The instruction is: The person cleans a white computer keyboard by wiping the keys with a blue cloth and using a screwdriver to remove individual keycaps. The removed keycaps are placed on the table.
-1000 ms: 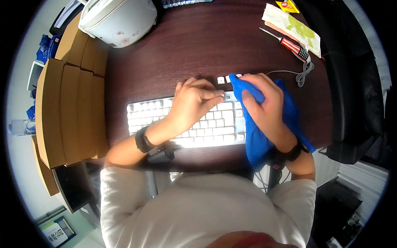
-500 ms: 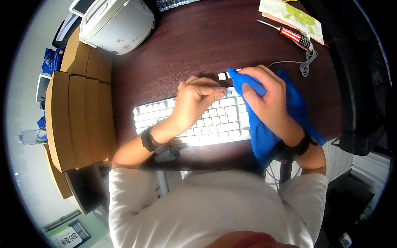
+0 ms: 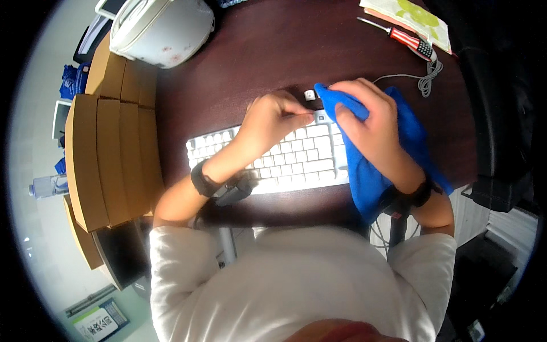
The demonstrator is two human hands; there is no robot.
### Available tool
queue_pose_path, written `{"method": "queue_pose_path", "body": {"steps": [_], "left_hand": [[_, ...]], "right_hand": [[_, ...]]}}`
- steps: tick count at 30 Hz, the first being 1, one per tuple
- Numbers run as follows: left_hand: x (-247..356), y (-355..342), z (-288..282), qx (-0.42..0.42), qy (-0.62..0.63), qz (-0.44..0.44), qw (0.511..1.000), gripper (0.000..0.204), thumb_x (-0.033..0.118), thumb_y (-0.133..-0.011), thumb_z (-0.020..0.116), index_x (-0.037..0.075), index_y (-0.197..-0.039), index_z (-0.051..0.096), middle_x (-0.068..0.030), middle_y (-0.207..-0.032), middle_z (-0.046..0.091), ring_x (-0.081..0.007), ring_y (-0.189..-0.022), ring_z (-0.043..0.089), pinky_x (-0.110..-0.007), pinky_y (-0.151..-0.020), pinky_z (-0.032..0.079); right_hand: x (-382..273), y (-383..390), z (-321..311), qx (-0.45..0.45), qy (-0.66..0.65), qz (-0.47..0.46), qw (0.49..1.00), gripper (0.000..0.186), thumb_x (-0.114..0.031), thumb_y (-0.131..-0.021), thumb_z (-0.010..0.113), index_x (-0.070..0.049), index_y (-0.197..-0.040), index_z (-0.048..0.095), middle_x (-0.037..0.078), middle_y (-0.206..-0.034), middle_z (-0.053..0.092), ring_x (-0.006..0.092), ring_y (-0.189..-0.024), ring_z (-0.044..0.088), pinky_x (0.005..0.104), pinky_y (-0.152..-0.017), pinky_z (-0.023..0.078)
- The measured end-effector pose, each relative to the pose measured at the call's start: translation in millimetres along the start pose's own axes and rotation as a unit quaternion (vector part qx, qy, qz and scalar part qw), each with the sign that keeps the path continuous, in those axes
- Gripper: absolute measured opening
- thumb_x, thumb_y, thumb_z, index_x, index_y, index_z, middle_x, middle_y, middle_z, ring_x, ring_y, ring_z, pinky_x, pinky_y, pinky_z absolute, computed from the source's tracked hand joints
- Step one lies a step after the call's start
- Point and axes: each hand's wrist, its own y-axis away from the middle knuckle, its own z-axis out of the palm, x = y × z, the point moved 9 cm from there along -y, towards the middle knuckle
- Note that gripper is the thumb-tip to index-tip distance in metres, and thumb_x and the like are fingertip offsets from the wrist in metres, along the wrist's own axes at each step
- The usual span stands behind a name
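At the frame's centre, most visible caps (image 3: 295, 158) are on the white keyboard (image 3: 302, 185), one socket (image 3: 321, 118) sits bare below a loose keycap (image 3: 309, 95), the left hand (image 3: 266, 122) pinches its fingers together nearby, contents unclear, and the right hand (image 3: 371, 117) clamps a blue cloth (image 3: 364, 171).

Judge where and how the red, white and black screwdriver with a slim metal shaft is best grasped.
Probably around mid-handle, from above and its near-left side: the handle is thicker than the shaft, the folded white-and-green cloth lies along its far-right side, and thin grey cable bunches by the butt.
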Motion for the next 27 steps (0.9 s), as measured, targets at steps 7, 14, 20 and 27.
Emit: {"method": "queue_pose_path", "body": {"steps": [7, 14, 20, 27], "left_hand": [[-0.1, -5.3, 4.9, -0.021, -0.034, -0.019, 0.999, 0.015, 0.018, -0.088, 0.074, 0.003, -0.091, 0.072, -0.0087, -0.083, 0.069, -0.0135, -0.075, 0.062, -0.03, -0.069, 0.049], [2.6, -1.4, -1.2, 0.002, 0.004, 0.025, 1.0, 0.014, 0.015, -0.089, 0.072, 0.002, -0.094, 0.072, -0.008, -0.087, 0.069, -0.013, -0.076, 0.061, -0.029, -0.07, 0.049], [4.6, -4.9, -1.5, -0.018, -0.016, -0.014, 1.0, 0.014, 0.013, -0.088, 0.072, 0.0, -0.094, 0.072, -0.01, -0.087, 0.069, -0.0153, -0.078, 0.063, -0.03, -0.072, 0.05], [21.1, -7.2, -1.3, -0.019, -0.066, 0.038, 0.997, 0.012, 0.01, -0.087, 0.072, -0.001, -0.091, 0.069, -0.0132, -0.083, 0.068, -0.019, -0.074, 0.065, -0.032, -0.069, 0.05]], "right_hand": [[-0.2, 0.0, 0.7, -0.026, -0.001, 0.034, 0.999, 0.022, 0.001, -0.079, 0.064, 0.002, -0.1, 0.067, 0.016, -0.093, 0.069, 0.0263, -0.084, 0.07, 0.0333, -0.072, 0.054], [0.8, -1.3, 1.1, -0.027, -0.015, 0.031, 0.999, 0.023, 0.001, -0.078, 0.064, 0.002, -0.1, 0.067, 0.016, -0.093, 0.069, 0.0269, -0.084, 0.07, 0.0336, -0.072, 0.054], [2.0, -1.4, -0.8, -0.022, -0.016, 0.031, 0.999, 0.023, 0.001, -0.077, 0.065, 0.001, -0.1, 0.067, 0.016, -0.093, 0.069, 0.0278, -0.083, 0.07, 0.0341, -0.07, 0.054], [2.7, -1.3, -1.1, -0.017, -0.004, 0.008, 1.0, 0.022, -0.001, -0.077, 0.065, 0.0, -0.099, 0.067, 0.016, -0.092, 0.069, 0.0291, -0.082, 0.07, 0.034, -0.069, 0.055]]}}
